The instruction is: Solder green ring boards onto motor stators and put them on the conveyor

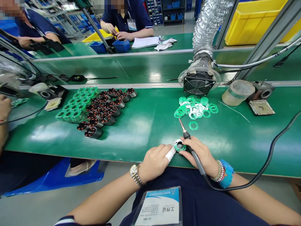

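My right hand [203, 153] is closed around a soldering iron [196, 158], its tip pointing away from me towards the loose boards. The thumb and index finger of that hand also touch a ring-shaped circuit board [180, 145], green and white with a dark centre. From the other side, my left hand [156, 160] has its fingers curled against the board's edge, one finger wrapped in white tape. What lies beneath the board is hidden. Just beyond is a single green ring board [193, 126], and behind it a loose pile of ring boards [196, 108].
Copper-wound motor stators [108, 108] stand in rows beside stacked green boards [78, 102]. A fume fan [198, 85] overhangs the pile. At right are a round tub [238, 92], a soldering-iron stand [264, 94] and the iron's cable [270, 153]. Co-workers sit opposite and at left.
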Available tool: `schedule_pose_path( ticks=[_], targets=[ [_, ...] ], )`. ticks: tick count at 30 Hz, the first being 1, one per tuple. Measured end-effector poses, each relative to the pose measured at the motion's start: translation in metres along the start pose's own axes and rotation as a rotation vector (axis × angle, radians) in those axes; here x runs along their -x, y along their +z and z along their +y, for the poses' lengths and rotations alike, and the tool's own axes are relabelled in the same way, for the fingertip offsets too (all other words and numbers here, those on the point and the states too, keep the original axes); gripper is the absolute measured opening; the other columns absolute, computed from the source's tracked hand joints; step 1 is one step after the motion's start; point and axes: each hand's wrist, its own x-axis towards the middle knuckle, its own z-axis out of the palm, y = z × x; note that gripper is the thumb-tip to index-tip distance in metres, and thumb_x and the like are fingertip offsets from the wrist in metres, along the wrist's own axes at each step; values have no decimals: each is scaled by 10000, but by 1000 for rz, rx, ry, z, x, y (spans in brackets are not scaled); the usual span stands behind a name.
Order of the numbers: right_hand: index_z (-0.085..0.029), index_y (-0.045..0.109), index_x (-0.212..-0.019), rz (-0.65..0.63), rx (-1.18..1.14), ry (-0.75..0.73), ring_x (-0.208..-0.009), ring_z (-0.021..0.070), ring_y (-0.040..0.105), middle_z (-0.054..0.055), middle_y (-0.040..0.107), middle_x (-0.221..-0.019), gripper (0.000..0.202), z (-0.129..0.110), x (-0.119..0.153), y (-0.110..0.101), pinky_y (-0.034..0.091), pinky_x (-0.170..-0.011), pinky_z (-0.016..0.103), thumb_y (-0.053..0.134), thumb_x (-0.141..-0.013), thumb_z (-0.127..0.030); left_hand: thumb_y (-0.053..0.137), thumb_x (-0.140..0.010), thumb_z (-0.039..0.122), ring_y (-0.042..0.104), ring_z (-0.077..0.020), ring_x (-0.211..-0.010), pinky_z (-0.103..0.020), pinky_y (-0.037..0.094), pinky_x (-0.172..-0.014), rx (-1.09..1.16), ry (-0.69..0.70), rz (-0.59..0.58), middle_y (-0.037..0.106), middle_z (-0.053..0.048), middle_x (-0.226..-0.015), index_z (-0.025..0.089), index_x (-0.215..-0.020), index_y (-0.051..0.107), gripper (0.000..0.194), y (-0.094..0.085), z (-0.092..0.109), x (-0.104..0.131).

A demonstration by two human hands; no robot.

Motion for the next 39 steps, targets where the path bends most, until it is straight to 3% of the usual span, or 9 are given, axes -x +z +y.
schedule_pose_path(
  ticks=[3, 7, 9, 16, 22, 26, 31, 33, 39],
  targets=[
    [-193, 480, -1074, 4, 10, -15, -932, 195, 575, 98, 619, -1033, 249, 1, 0, 1, 511, -812, 356, 569, -841, -193, 449, -851, 188, 594, -162, -695, -262, 468, -591, 296, -209, -102, 663, -81, -836, 142, -874, 613, 172, 2, 0, -8],
    [-189, 484, -1069, 13, 29, -28, -912, 197, 577, 100, 622, -1025, 251, 1, 0, 2, 513, -800, 355, 577, -836, -192, 381, -860, 257, 511, -103, -456, -204, 412, -417, 997, -742, -335, 545, -7, -561, 147, -674, 539, 268, 7, 2, -17],
    [-190, 486, -1066, 16, 33, -30, -916, 200, 578, 99, 623, -1022, 246, 1, 0, 2, 513, -802, 358, 575, -837, -195, 357, -872, 279, 490, -96, -415, -198, 393, -372, 1121, -840, -381, 527, 4, -545, 144, -691, 535, 287, 7, 2, -17],
    [-186, 491, -1064, 17, 27, -39, -919, 200, 575, 100, 622, -1030, 250, 3, 1, 3, 509, -815, 364, 582, -831, -187, 508, -860, 264, 618, -172, -779, -283, 505, -682, 243, -233, -49, 661, -72, -912, 167, -1053, 578, 227, 2, -7, 6],
    [-190, 494, -1054, 18, 24, -28, -943, 206, 576, 99, 620, -1024, 239, 2, 1, 3, 508, -829, 367, 580, -831, -192, 491, -855, 191, 611, -166, -718, -261, 488, -609, 98, -46, -5, 670, -79, -883, 133, -943, 600, 152, 3, -7, 2],
    [-194, 489, -1058, 14, 21, -21, -927, 203, 572, 102, 617, -1024, 242, 2, 1, 3, 511, -812, 369, 577, -833, -189, 455, -834, 206, 563, -148, -621, -252, 454, -553, 376, -313, -152, 616, -61, -734, 143, -790, 592, 157, 2, 0, -12],
    [-194, 493, -1056, 31, 32, -36, -915, 204, 578, 104, 621, -1015, 235, 2, 0, 3, 516, -798, 372, 569, -834, -189, 467, -804, 354, 455, -86, -430, -184, 366, -382, 1400, -962, -455, 462, 20, -531, 159, -631, 468, 261, 2, -1, -21],
    [-195, 496, -1054, 34, 28, -42, -912, 204, 582, 103, 622, -1008, 232, 2, 0, 3, 517, -794, 369, 568, -834, -192, 539, -768, 399, 470, -81, -436, -183, 380, -389, 1537, -1008, -469, 496, 17, -560, 149, -686, 503, 266, 2, -4, -17],
    [-193, 497, -1052, 17, 20, -22, -904, 202, 577, 101, 624, -997, 233, 2, 1, 3, 513, -793, 366, 572, -831, -189, 623, -746, 296, 542, -112, -594, -235, 468, -548, 1140, -756, -241, 593, -11, -709, 170, -830, 610, 152, 5, -14, -8]
  ],
)
